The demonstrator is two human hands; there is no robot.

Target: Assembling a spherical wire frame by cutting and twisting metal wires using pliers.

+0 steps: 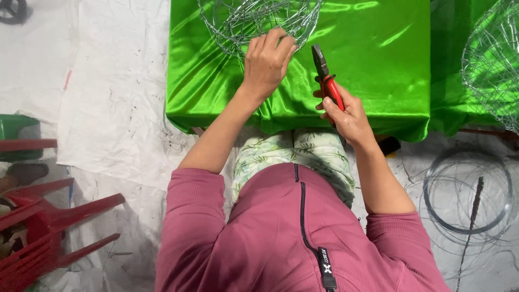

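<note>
Closest to the camera is the person's own pink zip-up top [292,238], sleeves pushed back above the elbows, which keeps the cloth clear of the wire; just past it a leaf-printed garment [303,157] covers the lap, pushed up against the near edge of the worktop [378,81], which is draped in shiny green satin cloth that hangs down over the front. The right hand [346,116] sits at that near edge with its grip pressed together around the red handles of a pair of pliers [326,81], the dark nose pointing away from the body and lying near the wire without touching it, as far as can be seen, so the tool looks parked at the ready rather than biting. A little further on, the left hand [266,62] lies palm down with its fingers curled over and pinching the near rim of a wire frame [254,19], a domed mesh of thin silvery wire resting on the cloth at the far middle of the worktop; the hold seems meant to steady the frame at the spot beside the pliers. Off to the right a second wire frame [494,65] rests on green cloth, coils of wire [467,189] lie on the white floor sheet [108,108], and red plastic chair legs [48,227] show at the left
</note>
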